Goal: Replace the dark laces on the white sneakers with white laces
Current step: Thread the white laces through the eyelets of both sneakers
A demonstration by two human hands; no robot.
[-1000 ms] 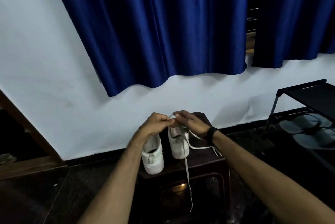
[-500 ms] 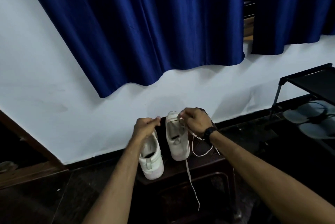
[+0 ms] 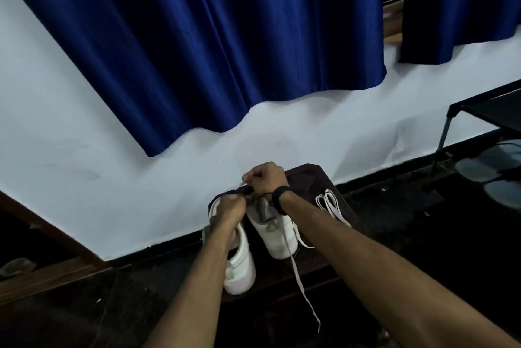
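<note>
Two white sneakers stand on a dark wooden stool (image 3: 315, 178), heels toward me: the left sneaker (image 3: 241, 271) and the right sneaker (image 3: 277, 235). My left hand (image 3: 229, 212) and my right hand (image 3: 265, 178) meet over the toe end of the right sneaker, fingers curled and pinching a lace (image 3: 248, 190) between them. The lace at the fingers looks dark, but it is small and blurred. A white lace (image 3: 300, 283) trails from the right sneaker over the stool's front edge. A second white lace (image 3: 328, 202) lies looped on the stool to the right.
A white wall and blue curtain (image 3: 211, 51) rise right behind the stool. A black shoe rack (image 3: 490, 111) with grey slippers (image 3: 485, 167) stands at the right. The floor is dark; a wooden frame (image 3: 50, 268) runs at the lower left.
My hands came apart half a second ago and have now closed together again over the right sneaker's toe end. The view has tilted and shifted.
</note>
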